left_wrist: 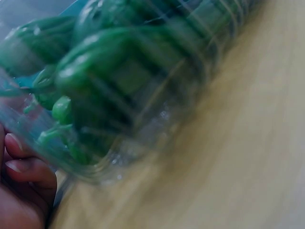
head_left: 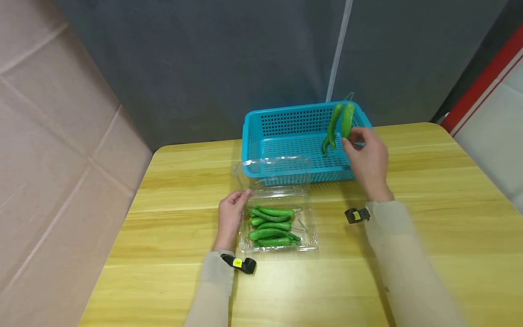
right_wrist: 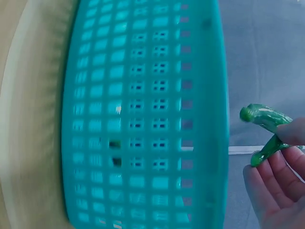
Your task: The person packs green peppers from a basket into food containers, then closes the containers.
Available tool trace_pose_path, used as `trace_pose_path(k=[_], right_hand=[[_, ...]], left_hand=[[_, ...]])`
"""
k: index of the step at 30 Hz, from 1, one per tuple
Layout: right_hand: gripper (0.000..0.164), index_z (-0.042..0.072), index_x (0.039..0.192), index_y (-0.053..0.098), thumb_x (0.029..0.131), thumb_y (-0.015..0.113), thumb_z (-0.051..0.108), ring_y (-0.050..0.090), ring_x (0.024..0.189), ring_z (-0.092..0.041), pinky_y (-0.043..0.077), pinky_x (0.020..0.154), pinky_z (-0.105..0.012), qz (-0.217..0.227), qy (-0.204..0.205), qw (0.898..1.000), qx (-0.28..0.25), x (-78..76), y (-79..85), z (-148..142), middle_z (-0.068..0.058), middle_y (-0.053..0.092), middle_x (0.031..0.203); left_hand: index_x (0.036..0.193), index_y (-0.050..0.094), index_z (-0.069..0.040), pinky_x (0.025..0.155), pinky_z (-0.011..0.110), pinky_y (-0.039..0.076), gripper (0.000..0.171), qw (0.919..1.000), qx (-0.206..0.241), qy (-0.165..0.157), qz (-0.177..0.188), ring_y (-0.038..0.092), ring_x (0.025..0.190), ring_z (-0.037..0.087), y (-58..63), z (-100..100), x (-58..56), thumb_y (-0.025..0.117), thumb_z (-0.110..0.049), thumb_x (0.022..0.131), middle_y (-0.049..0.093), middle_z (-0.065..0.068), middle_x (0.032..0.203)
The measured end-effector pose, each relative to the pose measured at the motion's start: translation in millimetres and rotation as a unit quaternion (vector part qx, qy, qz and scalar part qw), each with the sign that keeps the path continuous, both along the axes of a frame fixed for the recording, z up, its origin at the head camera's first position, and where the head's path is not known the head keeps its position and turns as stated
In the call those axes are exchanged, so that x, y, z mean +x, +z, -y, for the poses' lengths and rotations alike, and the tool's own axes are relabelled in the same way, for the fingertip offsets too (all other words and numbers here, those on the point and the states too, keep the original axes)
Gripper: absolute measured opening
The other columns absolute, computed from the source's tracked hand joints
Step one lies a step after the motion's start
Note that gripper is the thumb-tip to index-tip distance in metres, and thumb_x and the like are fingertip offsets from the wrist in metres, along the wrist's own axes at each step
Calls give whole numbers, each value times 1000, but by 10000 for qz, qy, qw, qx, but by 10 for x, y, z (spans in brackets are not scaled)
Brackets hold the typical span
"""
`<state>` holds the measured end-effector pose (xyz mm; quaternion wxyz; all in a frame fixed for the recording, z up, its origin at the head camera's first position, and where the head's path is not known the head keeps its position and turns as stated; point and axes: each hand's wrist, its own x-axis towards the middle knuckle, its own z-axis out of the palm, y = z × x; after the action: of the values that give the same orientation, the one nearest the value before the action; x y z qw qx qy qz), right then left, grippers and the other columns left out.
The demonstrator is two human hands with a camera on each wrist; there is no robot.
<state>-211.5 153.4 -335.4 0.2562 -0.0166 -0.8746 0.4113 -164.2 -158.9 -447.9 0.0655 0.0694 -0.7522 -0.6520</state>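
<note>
My left hand [head_left: 232, 211] pinches the left edge of an open clear plastic clamshell box [head_left: 311, 227] near its hinge. Inside the box several green chili peppers [head_left: 271, 232] lie crosswise; the blurred left wrist view shows them through the box wall beside my curled fingers [left_wrist: 31, 171]. Above the right end of a blue plastic basket [head_left: 282, 109], my right hand [head_left: 369, 156] holds green chili peppers [head_left: 347, 119] between thumb and fingers. Two pepper ends [right_wrist: 264, 114] stick out from that grip in the right wrist view. Other slim peppers [head_left: 335, 120] show at the basket's right side.
The basket stands at the back of the wooden table [head_left: 175, 204], against a dark grey panel [head_left: 204, 68]. The box's raised clear lid [head_left: 278, 170] overlaps the basket's front rim. A pale padded wall [head_left: 61, 159] lies on the left.
</note>
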Motion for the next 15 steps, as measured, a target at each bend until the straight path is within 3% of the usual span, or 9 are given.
trace_pose_path(k=[8,15], right_hand=[[35,3,109,57,85,60,27,57,92,-15,47,80,-27,-137,-37,9978,-643,116,-89,101,-7,58,101],[31,3,106,58,84,62,25,55,92,-13,47,80,-25,-403,-58,9956,-840,190,-194,95,-5,58,99]], left_hand=[[87,70,-15,34,23,26,33,9999,-100,42,-72,32,37,9,-47,-4,-13,64,-46,78,43,-1,50],[92,68,-5,35,22,28,29,9999,-2,-123,36,32,37,6,159,-22,61,62,-32,84,44,6,51]])
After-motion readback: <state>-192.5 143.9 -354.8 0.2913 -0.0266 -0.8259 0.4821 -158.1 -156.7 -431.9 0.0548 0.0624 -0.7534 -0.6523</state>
